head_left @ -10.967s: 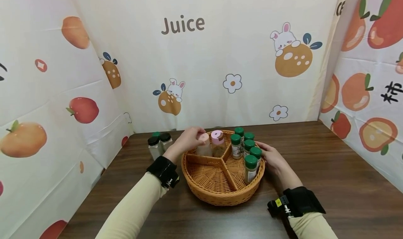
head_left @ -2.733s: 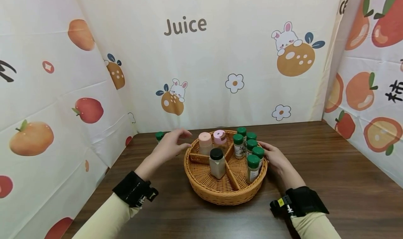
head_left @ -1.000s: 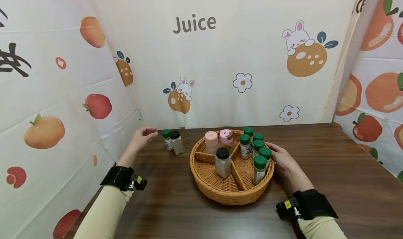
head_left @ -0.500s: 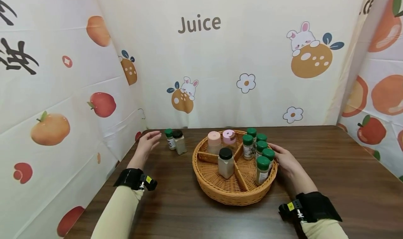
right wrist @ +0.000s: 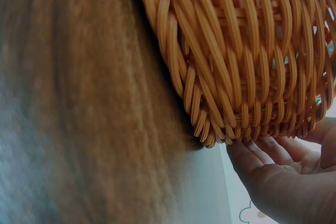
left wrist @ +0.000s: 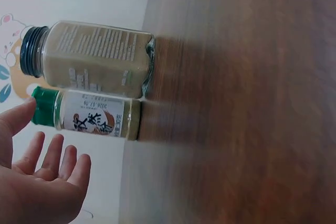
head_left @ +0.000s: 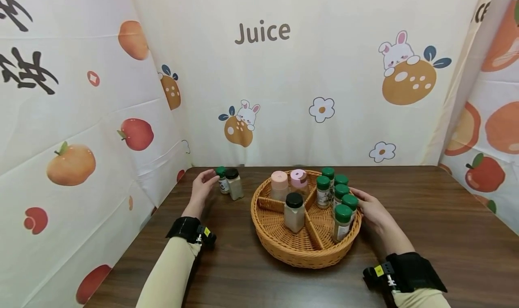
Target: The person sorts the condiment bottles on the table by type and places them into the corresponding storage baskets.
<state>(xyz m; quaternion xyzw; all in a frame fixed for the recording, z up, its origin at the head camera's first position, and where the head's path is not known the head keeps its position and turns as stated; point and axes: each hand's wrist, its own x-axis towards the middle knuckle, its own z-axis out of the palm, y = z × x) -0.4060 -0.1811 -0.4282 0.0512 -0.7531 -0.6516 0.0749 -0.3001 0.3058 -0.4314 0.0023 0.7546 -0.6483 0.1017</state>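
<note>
At the table's (head_left: 405, 218) far left corner, the left hand (head_left: 204, 185) is open, fingers (left wrist: 52, 153) loosely spread, thumb tip at the green cap of a small jar (head_left: 222, 180) but gripping nothing. A black-capped jar (head_left: 234, 184) stands touching that jar on its right. The right hand (head_left: 371, 210) rests flat, fingers straight, against the basket's (head_left: 300, 251) right rim.

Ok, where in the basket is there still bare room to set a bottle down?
The near-left compartment has bare floor in front of the black-capped jar. The right compartment is crowded with five green-capped bottles. The far one holds two pink-capped jars. The table before the wicker basket is bare too.
</note>
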